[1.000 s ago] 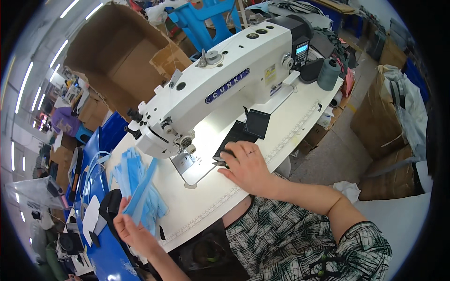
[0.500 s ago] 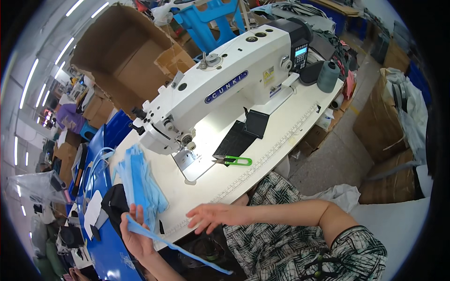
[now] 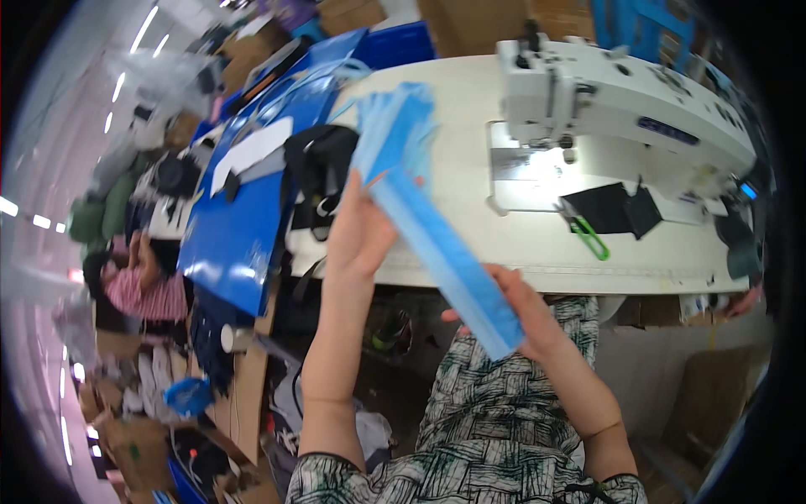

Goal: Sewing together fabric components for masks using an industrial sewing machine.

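Note:
A light-blue fabric strip [image 3: 445, 252] with a paler band along it slants in front of me, off the table surface. At its upper end, my left hand [image 3: 359, 231] is closed on it. The lower end is in my right hand [image 3: 527, 315], fingers behind the strip and partly hidden by it. Just beyond my left hand lies a stack of similar blue strips [image 3: 411, 109] on the white sewing table [image 3: 457, 168]. A crumpled black fabric item [image 3: 317, 160] rests beside that stack, on the left.
A white sewing machine [image 3: 613, 92] stands at the right. Black fabric pieces [image 3: 609, 208] and green-handled thread snips [image 3: 590, 239] lie by its needle plate. A blue board [image 3: 235, 231] with white pieces [image 3: 256, 151] extends leftward. Another person [image 3: 147, 281] sits at the far left.
My right hand has come to the strip and taken its lower end. The strip has turned its broad face toward me. My view has swung left, so the machine sits farther right.

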The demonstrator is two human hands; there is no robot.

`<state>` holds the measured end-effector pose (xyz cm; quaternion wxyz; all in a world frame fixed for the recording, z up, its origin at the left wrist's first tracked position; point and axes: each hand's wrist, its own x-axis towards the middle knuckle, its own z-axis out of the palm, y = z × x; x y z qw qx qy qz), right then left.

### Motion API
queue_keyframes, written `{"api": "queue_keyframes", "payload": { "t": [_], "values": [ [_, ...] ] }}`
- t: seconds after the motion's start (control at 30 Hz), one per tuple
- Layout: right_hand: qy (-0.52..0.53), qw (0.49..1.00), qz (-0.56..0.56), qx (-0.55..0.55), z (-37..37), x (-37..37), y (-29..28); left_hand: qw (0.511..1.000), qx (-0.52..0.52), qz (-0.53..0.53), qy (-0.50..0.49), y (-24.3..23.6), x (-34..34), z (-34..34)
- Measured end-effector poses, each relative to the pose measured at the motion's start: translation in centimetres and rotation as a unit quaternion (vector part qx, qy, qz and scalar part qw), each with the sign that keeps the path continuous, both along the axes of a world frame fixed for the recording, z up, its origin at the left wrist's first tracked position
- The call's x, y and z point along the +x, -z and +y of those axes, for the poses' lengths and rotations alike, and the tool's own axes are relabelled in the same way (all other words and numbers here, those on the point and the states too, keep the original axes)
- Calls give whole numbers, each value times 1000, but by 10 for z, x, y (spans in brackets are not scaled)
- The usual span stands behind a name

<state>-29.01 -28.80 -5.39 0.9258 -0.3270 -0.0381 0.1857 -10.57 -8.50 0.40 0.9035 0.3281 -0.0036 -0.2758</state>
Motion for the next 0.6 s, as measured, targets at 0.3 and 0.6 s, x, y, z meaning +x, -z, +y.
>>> {"api": "queue_keyframes", "payload": {
  "t": [0.3,0.6],
  "values": [
    [56,998,13,2,0,1,6,982,165,-79,-44,-7,-9,-7],
    [62,997,36,-9,-1,0,5,980,175,-80,-45,0,-9,-4]
  ]
}}
